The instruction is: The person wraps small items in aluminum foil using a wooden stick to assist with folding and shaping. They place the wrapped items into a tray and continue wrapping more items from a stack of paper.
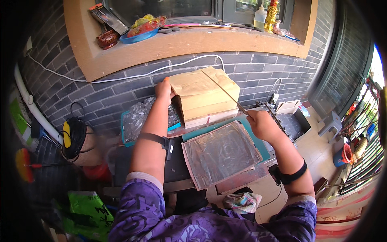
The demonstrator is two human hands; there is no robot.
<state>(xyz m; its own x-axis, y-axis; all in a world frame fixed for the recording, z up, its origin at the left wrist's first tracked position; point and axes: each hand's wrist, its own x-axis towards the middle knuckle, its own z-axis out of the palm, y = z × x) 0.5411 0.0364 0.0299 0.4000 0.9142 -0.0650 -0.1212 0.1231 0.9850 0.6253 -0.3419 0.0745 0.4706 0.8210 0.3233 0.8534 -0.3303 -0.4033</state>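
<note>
A tall stack of yellowish paper stands against the brick wall, on a lower block of paler sheets. At its left back corner, my left hand grips the edge of the top paper sheet, which bulges slightly there. My right hand holds a thin stick that slants across the top of the stack. Nearer my body lies a flat panel with a silvery, wrinkled film surface. It overlaps a teal board.
Left of the stack, a teal tray holds crumpled silver foil. A dark open box is at right, near a grey stool. The window ledge juts above the stack. A checked cloth lies by my lap.
</note>
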